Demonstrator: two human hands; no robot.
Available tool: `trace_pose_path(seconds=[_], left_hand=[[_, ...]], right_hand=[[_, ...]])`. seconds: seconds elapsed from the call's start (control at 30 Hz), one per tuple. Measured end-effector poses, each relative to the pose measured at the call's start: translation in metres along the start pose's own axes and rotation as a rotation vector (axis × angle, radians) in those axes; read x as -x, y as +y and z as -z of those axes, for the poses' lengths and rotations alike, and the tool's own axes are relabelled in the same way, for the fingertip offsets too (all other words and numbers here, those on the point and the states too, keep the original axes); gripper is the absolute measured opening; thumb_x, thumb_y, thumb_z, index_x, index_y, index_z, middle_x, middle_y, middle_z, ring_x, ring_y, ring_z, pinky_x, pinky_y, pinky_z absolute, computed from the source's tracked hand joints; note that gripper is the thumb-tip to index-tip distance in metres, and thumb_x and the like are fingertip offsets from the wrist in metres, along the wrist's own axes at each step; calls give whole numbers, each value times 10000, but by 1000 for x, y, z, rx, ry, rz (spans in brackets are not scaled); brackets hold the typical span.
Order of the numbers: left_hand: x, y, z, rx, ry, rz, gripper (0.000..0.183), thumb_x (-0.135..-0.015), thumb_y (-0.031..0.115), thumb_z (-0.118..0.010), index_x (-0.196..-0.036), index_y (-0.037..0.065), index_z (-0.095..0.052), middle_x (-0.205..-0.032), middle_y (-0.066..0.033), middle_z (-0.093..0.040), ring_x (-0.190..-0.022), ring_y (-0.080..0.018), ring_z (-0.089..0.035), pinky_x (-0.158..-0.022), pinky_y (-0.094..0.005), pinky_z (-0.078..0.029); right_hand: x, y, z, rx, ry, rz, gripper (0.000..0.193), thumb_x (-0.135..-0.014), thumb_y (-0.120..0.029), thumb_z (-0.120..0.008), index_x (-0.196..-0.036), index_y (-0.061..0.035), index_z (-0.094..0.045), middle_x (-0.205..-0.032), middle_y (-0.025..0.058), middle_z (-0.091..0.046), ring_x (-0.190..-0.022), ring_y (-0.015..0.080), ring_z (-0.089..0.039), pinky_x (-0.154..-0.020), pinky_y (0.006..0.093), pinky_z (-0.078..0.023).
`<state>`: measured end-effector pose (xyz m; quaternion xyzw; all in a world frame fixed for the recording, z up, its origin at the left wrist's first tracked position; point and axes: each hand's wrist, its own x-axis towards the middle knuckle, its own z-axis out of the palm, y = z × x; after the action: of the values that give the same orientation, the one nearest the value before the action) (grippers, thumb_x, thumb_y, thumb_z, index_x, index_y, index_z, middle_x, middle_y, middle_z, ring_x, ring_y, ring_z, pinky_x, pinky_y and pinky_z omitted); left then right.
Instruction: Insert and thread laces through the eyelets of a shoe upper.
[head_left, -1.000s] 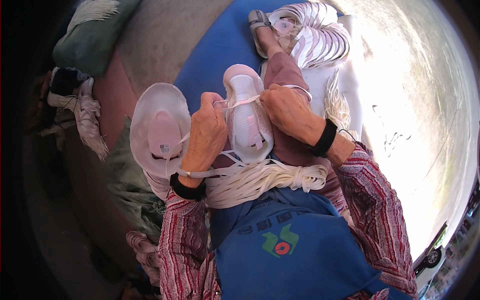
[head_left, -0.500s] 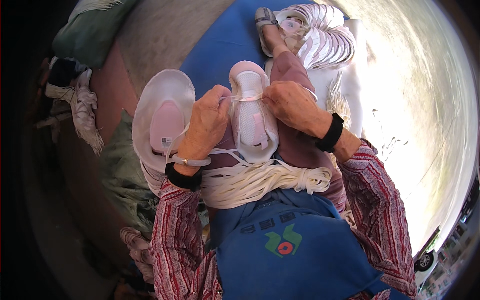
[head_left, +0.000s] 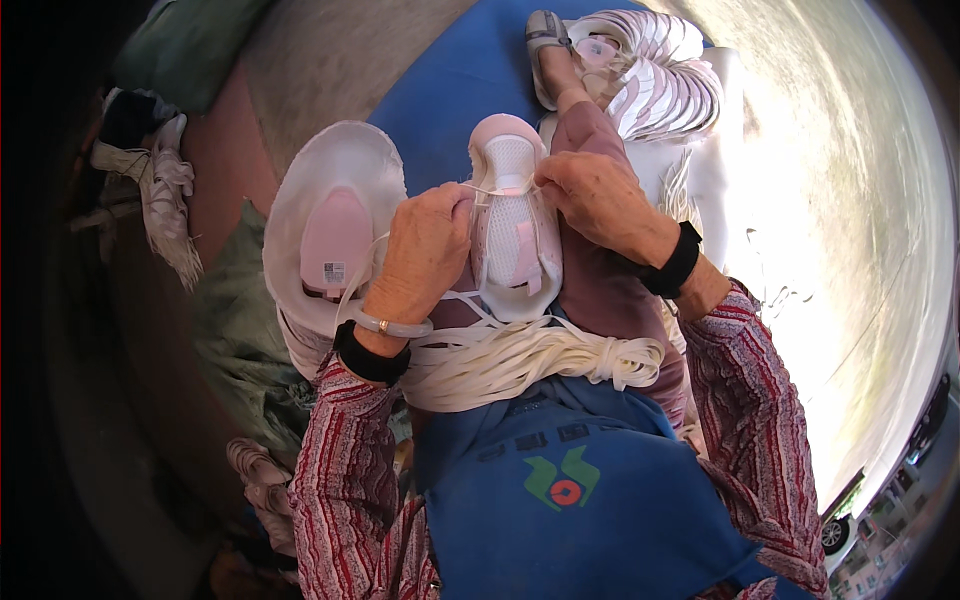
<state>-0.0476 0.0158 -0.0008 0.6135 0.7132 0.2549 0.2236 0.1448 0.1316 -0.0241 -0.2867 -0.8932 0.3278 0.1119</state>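
A pink and white shoe upper [head_left: 512,240] lies on my lap with its toe pointing away from me. A thin white shoelace [head_left: 486,190] crosses it near the toe end of the tongue. At the upper's left side, my left hand [head_left: 425,245] pinches one length of this lace. My right hand [head_left: 608,205] grips the other side at the right edge, its fingertips partly hidden. Nearer to me, a thick bundle of cream laces [head_left: 530,365] is draped across my thighs over the blue apron [head_left: 580,530].
Nested shoe uppers [head_left: 335,155] with a pink insole showing stand left of my left hand. A curved row of white uppers [head_left: 665,95] lies beyond my foot at the far right. Laced uppers [head_left: 168,195] and green sacking [head_left: 245,330] are on the left.
My hands and the upper have shifted slightly right in view. My left hand sits a little lower and my right a little higher, the lace still between them.
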Motion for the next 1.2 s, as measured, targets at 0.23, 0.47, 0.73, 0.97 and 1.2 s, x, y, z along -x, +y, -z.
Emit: trace_pose_path(seconds=[0.23, 0.47, 0.73, 0.97, 1.2], left_hand=[[-13, 22, 10, 276, -168, 419, 199, -930, 129, -561, -1018, -11, -671, -690, -76, -638, -537, -108, -592, -471, -254, -494], [-13, 16, 4, 382, -132, 511, 197, -938, 128, -553, -1017, -19, -658, -737, -75, -652, -569, -113, -612, -504, -249, -528], [-16, -8, -8, 70, -81, 118, 178, -924, 113, -554, -994, -18, -653, -729, -86, -645, -602, -130, -628, -511, -271, -512], [-17, 4, -22, -69, -14, 56, 178, -888, 124, -577, -966, -12, -661, -830, -193, -666, -762, -335, -662, -691, -391, -511], [-6, 1, -21, 11, 26, 49, 184, -891, 107, -600, -1029, -5, -650, -967, -208, -657, -865, -363, -650, -760, -409, -510]], right_hand=[[-1, 14, 2, -150, -22, -63, 166, -843, -104, -568, -912, -23, -696, -818, 194, -668, -814, 369, -647, -743, 429, -497], [-1, 9, 5, -184, 1, -119, 199, -845, -133, -552, -903, -6, -694, -840, 226, -663, -817, 405, -645, -768, 456, -495], [-2, 7, 1, -173, 44, -127, 191, -826, -138, -557, -855, 5, -680, -838, 230, -654, -805, 411, -637, -759, 480, -487], [-4, 8, -1, -64, -26, -106, 186, -851, -161, -586, -828, -3, -684, -792, 201, -643, -775, 379, -627, -685, 416, -477], [7, -7, 1, -20, 59, -220, 235, -844, -225, -636, -943, -12, -629, -808, 162, -657, -773, 350, -636, -700, 422, -462]])
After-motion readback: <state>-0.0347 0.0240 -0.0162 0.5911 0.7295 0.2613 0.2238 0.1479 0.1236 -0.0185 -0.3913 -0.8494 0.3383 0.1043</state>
